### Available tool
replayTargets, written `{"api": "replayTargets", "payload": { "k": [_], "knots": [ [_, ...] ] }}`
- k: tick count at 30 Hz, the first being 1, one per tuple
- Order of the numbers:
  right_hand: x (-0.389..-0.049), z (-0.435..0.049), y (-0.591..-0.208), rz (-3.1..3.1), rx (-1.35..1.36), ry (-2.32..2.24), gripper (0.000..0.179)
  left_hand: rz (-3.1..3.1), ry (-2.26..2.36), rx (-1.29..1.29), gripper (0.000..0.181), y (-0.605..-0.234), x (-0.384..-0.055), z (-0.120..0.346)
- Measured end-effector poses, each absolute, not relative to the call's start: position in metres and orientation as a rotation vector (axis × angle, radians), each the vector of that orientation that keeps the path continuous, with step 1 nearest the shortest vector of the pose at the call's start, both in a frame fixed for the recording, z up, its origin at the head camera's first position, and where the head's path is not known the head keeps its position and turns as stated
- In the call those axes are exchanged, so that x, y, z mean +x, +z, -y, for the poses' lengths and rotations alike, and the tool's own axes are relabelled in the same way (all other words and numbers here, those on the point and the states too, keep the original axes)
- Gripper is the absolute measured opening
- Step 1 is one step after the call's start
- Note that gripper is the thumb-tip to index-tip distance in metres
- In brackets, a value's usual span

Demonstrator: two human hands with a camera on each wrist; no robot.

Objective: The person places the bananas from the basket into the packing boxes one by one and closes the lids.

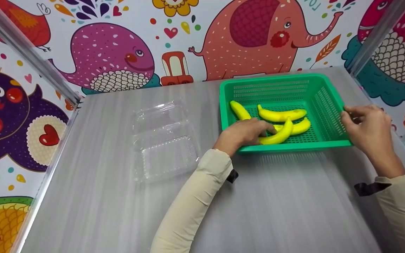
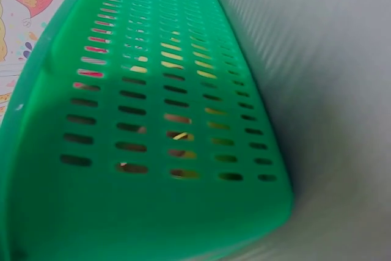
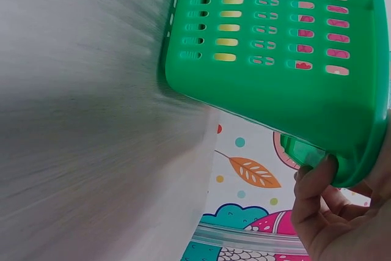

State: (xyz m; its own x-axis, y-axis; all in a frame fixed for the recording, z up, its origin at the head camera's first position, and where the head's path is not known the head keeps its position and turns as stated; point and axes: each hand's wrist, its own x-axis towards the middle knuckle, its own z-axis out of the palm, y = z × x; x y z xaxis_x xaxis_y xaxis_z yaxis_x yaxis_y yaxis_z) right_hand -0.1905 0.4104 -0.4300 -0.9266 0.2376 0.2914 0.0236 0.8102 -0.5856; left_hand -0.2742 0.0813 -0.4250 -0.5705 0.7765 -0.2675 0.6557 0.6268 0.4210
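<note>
Several yellow bananas lie in a green plastic basket [image 1: 295, 146] in the head view. My left hand [image 1: 241, 133] reaches over the near left rim, its fingers curled at the left end of the front banana [image 1: 282, 135]. That banana lies across another banana [image 1: 301, 127]. Farther back is a third banana [image 1: 281, 115], and one more banana [image 1: 239, 109] leans by the left wall. My right hand [image 1: 373, 130] grips the basket's right rim, thumb and fingers pinching it, as the right wrist view also shows. In the left wrist view the basket wall mostly hides my left hand.
A clear plastic clamshell box [image 1: 169, 154] stands unfolded on the grey table [image 1: 97, 182], left of the basket. Printed cartoon walls [image 1: 114, 56] close off the back and both sides, with metal posts [image 1: 42, 52] at the corners.
</note>
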Motion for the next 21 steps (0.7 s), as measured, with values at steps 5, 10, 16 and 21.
{"api": "replayTargets", "payload": {
  "k": [5, 10, 16, 21],
  "knots": [
    [-0.1913, -0.4096, -0.4306, 2.625, -0.193, 0.845, 0.043, -2.447, 0.403, 1.178, 0.051, -0.4268, -0.2742, -0.0805],
    [-0.1913, -0.4068, -0.4318, 2.58, -0.161, 0.814, 0.038, -2.45, 0.417, 1.231, 0.051, -0.4278, -0.2744, -0.0791],
    [-0.1918, -0.4064, -0.431, 2.608, -0.187, 0.831, 0.042, -2.447, 0.421, 1.248, 0.055, -0.4267, -0.2744, -0.0782],
    [-0.1921, -0.4067, -0.4301, 2.642, -0.222, 0.839, 0.044, -2.459, 0.446, 1.25, 0.059, -0.4255, -0.2742, -0.0779]
  ]
}}
